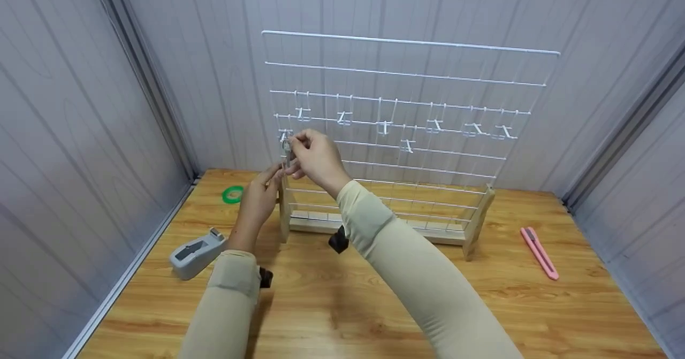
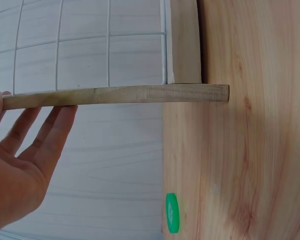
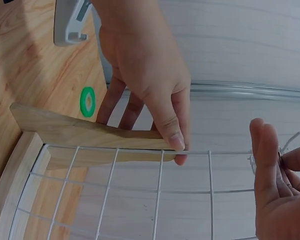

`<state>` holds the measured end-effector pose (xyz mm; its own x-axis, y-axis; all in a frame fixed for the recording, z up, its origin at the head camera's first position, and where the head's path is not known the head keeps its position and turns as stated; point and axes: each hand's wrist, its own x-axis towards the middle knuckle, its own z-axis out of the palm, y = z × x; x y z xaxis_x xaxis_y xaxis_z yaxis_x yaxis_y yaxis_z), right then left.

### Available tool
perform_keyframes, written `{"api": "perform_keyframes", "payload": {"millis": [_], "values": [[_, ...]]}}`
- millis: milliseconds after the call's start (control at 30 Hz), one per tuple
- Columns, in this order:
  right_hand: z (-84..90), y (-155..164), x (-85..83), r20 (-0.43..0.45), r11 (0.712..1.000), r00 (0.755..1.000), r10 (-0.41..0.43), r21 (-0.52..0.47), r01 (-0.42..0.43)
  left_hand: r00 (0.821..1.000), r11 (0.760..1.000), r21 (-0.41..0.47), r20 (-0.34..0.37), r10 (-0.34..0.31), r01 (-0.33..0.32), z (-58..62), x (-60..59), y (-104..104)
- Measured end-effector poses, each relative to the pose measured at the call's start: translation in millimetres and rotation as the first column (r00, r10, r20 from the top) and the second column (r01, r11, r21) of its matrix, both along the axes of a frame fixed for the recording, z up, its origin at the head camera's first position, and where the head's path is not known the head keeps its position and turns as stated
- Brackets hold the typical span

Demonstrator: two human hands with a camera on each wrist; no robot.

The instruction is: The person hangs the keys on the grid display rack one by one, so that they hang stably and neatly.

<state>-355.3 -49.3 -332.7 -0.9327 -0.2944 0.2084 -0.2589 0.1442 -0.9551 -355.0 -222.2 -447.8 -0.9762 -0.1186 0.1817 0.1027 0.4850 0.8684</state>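
Note:
A white wire grid rack (image 1: 412, 42) stands on wooden feet. My left hand (image 1: 259, 198) grips the top of the rack's left wooden upright (image 2: 140, 94); in the right wrist view its thumb lies on one side and its fingers on the other. Just above it, my right hand (image 1: 321, 158) pinches a small silvery item (image 1: 287, 153) below the leftmost hook (image 1: 283, 136). Fingers cover most of that item, so its kind is unclear. Several white hooks, including one near the middle (image 1: 385, 128), hang across the upper rows of the grid.
A grey tape dispenser (image 1: 195, 254) sits at the table's left, with a green tape roll (image 1: 232, 194) behind it. On the right lies a pink utility knife (image 1: 540, 254). Panelled walls (image 1: 225, 70) enclose the wooden table (image 1: 310, 305) at the back and both sides.

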Motion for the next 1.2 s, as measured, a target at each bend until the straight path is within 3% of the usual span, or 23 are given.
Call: {"api": "perform_keyframes", "payload": {"millis": [400, 767, 967, 1200], "values": [[-4.7, 32.1, 7.0, 0.056, 0.989, 0.998, 0.017, 0.144, -0.025, 1.0, 0.999, 0.033, 0.019, 0.011, -0.011, 0.1, -2.0, 4.1], [7.8, 113.9, 55.2, -0.043, 0.975, 0.997, 0.063, 0.215, -0.052, 1.0, 1.0, -0.001, -0.029, -0.004, 0.004, 0.9, -3.0, 7.0], [-8.3, 154.3, 79.1, -0.072, 0.949, 0.996, 0.045, 0.316, -0.02, 1.0, 1.0, -0.003, -0.021, 0.006, -0.006, -1.6, -0.3, 2.4], [-34.7, 201.6, 89.4, -0.042, 0.906, 0.999, -0.015, 0.422, 0.032, 1.0, 1.0, 0.01, -0.017, -0.005, 0.005, -1.3, 0.0, -0.8]]}}
